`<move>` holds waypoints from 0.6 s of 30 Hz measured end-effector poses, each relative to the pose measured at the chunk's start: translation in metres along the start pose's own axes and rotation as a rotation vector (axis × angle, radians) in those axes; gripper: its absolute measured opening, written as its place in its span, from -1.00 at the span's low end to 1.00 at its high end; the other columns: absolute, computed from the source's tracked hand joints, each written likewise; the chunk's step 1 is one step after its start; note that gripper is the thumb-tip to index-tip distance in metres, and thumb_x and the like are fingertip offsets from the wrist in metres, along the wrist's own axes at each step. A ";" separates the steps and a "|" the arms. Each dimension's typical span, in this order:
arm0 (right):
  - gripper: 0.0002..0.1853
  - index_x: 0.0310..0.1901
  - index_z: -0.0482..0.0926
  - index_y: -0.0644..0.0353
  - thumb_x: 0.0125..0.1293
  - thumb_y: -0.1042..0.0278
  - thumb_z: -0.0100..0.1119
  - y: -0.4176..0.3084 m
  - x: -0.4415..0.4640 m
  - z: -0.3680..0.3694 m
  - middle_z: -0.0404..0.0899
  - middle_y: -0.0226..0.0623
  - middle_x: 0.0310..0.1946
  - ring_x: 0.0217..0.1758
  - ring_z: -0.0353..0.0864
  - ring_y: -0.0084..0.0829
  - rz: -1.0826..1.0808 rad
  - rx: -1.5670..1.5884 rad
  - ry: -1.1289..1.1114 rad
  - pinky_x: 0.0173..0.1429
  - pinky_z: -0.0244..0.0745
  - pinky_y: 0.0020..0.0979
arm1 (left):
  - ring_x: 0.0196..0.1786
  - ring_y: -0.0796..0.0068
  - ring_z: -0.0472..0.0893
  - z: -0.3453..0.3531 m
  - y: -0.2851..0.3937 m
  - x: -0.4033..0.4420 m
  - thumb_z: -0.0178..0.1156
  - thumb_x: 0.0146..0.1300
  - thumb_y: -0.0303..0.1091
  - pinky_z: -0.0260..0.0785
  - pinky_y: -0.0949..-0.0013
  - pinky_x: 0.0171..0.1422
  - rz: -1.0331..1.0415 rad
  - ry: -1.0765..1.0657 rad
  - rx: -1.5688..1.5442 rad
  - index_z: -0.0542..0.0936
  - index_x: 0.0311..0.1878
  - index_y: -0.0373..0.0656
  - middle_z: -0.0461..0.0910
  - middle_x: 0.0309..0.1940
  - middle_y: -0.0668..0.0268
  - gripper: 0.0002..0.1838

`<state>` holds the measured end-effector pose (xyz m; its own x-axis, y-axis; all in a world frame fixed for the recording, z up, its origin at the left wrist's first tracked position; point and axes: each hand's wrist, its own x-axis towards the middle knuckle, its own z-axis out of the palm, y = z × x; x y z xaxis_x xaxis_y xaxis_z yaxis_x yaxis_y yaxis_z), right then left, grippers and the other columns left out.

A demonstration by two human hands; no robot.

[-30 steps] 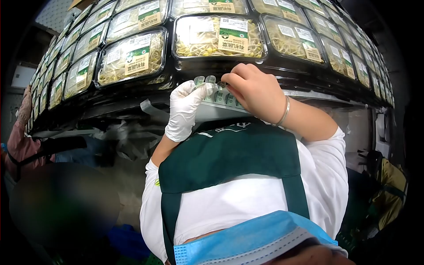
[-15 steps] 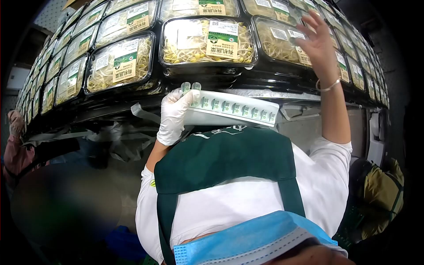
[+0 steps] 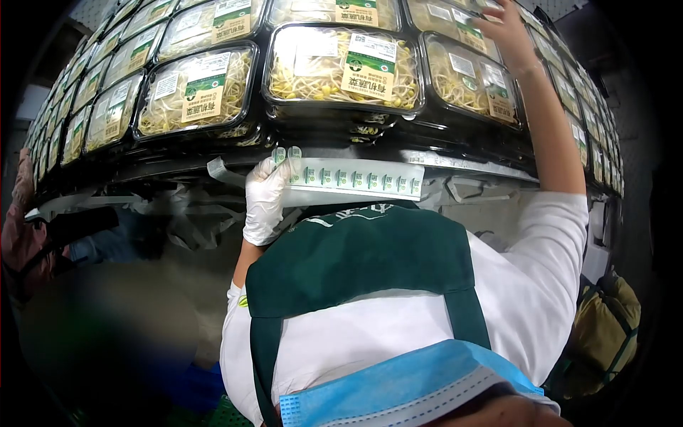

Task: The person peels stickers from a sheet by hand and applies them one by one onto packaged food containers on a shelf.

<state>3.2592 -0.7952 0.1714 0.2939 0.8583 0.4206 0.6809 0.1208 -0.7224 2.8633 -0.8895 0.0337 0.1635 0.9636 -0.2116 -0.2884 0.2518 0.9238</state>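
My left hand (image 3: 267, 196), in a white glove, grips one end of a pale strip of stickers (image 3: 363, 178). Small green-and-white stickers run along the strip, and two clear round-ended ones stick up by my fingertips. Bare and stretched far forward, my right hand (image 3: 506, 32) has its fingers apart over a rear pack of bean sprouts (image 3: 445, 27). Part of that hand is cut off by the top edge. A nearer bean sprout pack (image 3: 448, 89) bears a small round sticker (image 3: 469, 83) between its labels.
Rows of lidded bean sprout packs (image 3: 196, 92) in black trays, stacked in layers, spread across the far side. One pack (image 3: 306, 75) stands in the middle front. Another person's pink sleeve (image 3: 25, 242) shows at far left. A tan bundle (image 3: 605, 324) lies at right.
My right hand has moved forward from above the nearer right pack to the one behind it. The left hand and strip have shifted slightly left and toward me.
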 end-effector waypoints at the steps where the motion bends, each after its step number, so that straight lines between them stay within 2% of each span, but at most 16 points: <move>1: -0.34 0.11 0.12 0.19 -0.05 0.50 0.21 -0.005 0.009 0.013 0.33 -0.23 -0.27 -0.29 0.35 -0.51 0.045 -0.074 -0.043 -0.27 0.37 -0.52 | -0.43 0.73 0.42 0.000 0.001 -0.001 0.21 0.03 -0.46 0.26 0.60 -0.28 0.009 0.007 -0.003 0.57 -0.41 -0.21 0.52 -0.49 0.45 -0.95; 2: -0.36 0.10 0.14 0.20 -0.06 0.47 0.20 -0.008 0.010 0.027 0.33 -0.19 -0.27 -0.27 0.36 -0.45 -0.087 -0.076 -0.051 -0.22 0.38 -0.45 | -0.43 0.73 0.42 -0.001 0.001 -0.003 0.21 0.03 -0.46 0.26 0.60 -0.28 0.019 0.041 -0.016 0.57 -0.41 -0.21 0.52 -0.49 0.45 -0.95; 4: -0.35 0.10 0.14 0.22 -0.07 0.47 0.19 -0.027 0.003 0.036 0.33 -0.13 -0.25 -0.22 0.38 -0.34 -0.251 -0.459 -0.133 -0.13 0.35 -0.35 | -0.43 0.73 0.42 -0.004 -0.001 -0.006 0.21 0.03 -0.46 0.26 0.61 -0.27 0.032 0.087 -0.035 0.57 -0.42 -0.21 0.52 -0.49 0.45 -0.95; 6: -0.36 0.12 0.17 0.08 -0.07 0.43 0.16 -0.021 0.000 0.040 0.32 -0.05 -0.14 -0.09 0.37 -0.17 -0.265 -0.425 -0.223 -0.01 0.30 -0.30 | -0.44 0.73 0.41 -0.010 -0.005 -0.007 0.22 0.02 -0.47 0.26 0.60 -0.28 0.038 0.112 -0.091 0.57 -0.41 -0.22 0.51 -0.49 0.46 -0.94; 8: -0.40 0.09 0.22 0.06 -0.06 0.38 0.15 -0.014 0.004 0.032 0.33 -0.05 -0.09 -0.06 0.36 -0.15 -0.386 -0.469 -0.168 0.03 0.28 -0.28 | -0.43 0.73 0.41 -0.013 -0.006 -0.009 0.23 0.01 -0.47 0.26 0.60 -0.28 0.008 0.148 -0.059 0.57 -0.41 -0.21 0.51 -0.49 0.46 -0.93; 10: -0.16 0.24 0.04 -0.01 -0.05 -0.19 0.11 0.021 0.030 0.011 0.28 -0.01 0.07 0.11 0.28 -0.07 -0.242 -0.981 -0.194 0.14 0.17 -0.17 | -0.43 0.74 0.41 -0.016 -0.007 -0.009 0.23 0.01 -0.47 0.27 0.60 -0.29 0.071 0.188 0.046 0.56 -0.43 -0.19 0.50 -0.50 0.47 -0.95; 11: -0.20 0.22 0.08 -0.05 -0.05 -0.12 0.15 0.031 0.042 0.004 0.35 -0.07 0.02 0.08 0.30 -0.08 -0.269 -1.113 -0.113 0.11 0.22 -0.20 | -0.44 0.74 0.41 -0.027 -0.013 -0.006 0.23 0.01 -0.47 0.26 0.61 -0.30 0.108 0.197 0.114 0.56 -0.42 -0.19 0.50 -0.50 0.48 -0.95; 12: -0.23 0.21 0.11 -0.02 -0.04 -0.08 0.16 0.036 0.054 -0.001 0.38 -0.07 -0.02 0.04 0.35 -0.09 -0.303 -1.082 -0.089 0.08 0.25 -0.23 | -0.44 0.74 0.41 -0.025 -0.012 -0.006 0.23 0.01 -0.47 0.26 0.61 -0.30 0.112 0.206 0.106 0.56 -0.42 -0.19 0.50 -0.50 0.48 -0.95; 14: -0.26 0.19 0.15 0.01 -0.03 -0.04 0.16 0.079 0.109 0.004 0.40 -0.08 -0.03 -0.01 0.40 -0.10 -0.085 -0.481 -0.201 0.09 0.25 -0.27 | -0.43 0.75 0.40 -0.022 -0.004 -0.008 0.23 0.01 -0.47 0.26 0.61 -0.30 0.093 0.198 0.054 0.57 -0.39 -0.19 0.50 -0.50 0.48 -0.93; 16: -0.27 0.18 0.17 0.09 0.00 -0.09 0.10 0.101 0.149 0.030 0.42 -0.05 -0.05 -0.02 0.42 -0.11 -0.063 -0.469 -0.080 0.09 0.25 -0.27 | -0.44 0.74 0.40 -0.017 0.002 -0.011 0.23 0.01 -0.47 0.26 0.61 -0.31 0.081 0.204 0.065 0.57 -0.39 -0.21 0.50 -0.51 0.48 -0.93; 18: -0.51 -0.05 0.35 0.24 -0.07 0.27 0.16 0.044 0.133 0.064 0.42 -0.01 -0.19 -0.06 0.38 -0.21 0.104 -0.657 -0.030 0.02 0.28 -0.30 | -0.46 0.74 0.41 -0.016 0.007 -0.012 0.23 0.01 -0.48 0.26 0.61 -0.34 0.049 0.207 0.079 0.57 -0.40 -0.23 0.50 -0.52 0.46 -0.93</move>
<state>3.2850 -0.6441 0.1603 0.3678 0.8636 0.3449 0.9201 -0.2841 -0.2697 2.8447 -0.8975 0.0376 -0.0487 0.9744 -0.2195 -0.2152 0.2044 0.9549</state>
